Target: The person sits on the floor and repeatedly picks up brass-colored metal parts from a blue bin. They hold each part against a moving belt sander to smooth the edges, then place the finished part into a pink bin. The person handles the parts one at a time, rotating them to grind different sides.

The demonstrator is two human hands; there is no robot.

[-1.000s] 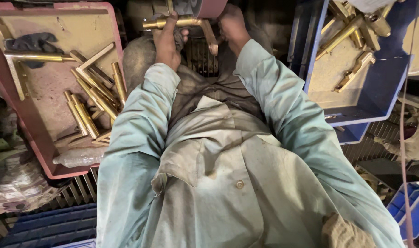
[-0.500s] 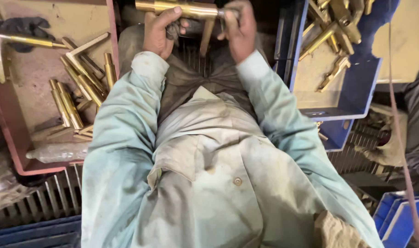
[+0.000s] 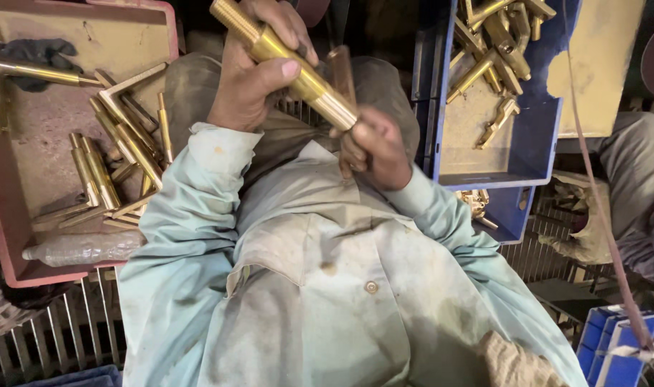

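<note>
Brass tube (image 3: 287, 61) slants upper-left to lower-right, seemingly in both hands' grip.

Hands (image 3: 305, 100) drew the brass fitting (image 3: 291, 61) closer, tilted.

Stained pale green buttoned shirt (image 3: 327, 287), long sleeves.

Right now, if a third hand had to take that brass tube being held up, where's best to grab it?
Probably the bare middle of the brass tube, from the upper right. The left hand wraps its upper part, the right hand holds the lower end, and it slants down to the right.
</note>
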